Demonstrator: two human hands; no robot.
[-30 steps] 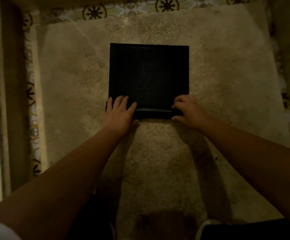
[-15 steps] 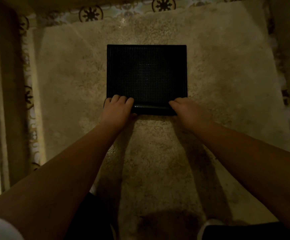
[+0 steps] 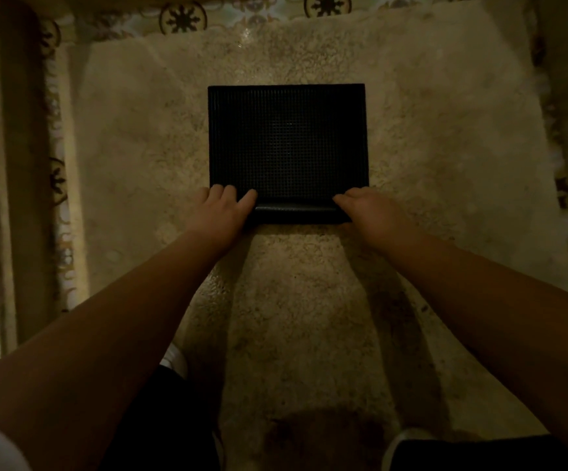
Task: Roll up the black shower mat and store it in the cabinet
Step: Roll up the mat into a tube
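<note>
Black shower mat [image 3: 287, 144] sits on my beige rug [image 3: 428, 147] at 12 o'clock; my left hand [image 3: 219, 212] and right hand [image 3: 366, 210] are both curled around its rolled near edge.

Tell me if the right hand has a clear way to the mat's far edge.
Probably yes. The right hand rests on the rolled near end of the black mat, and nothing lies on the flat stretch between it and the far edge.
</note>
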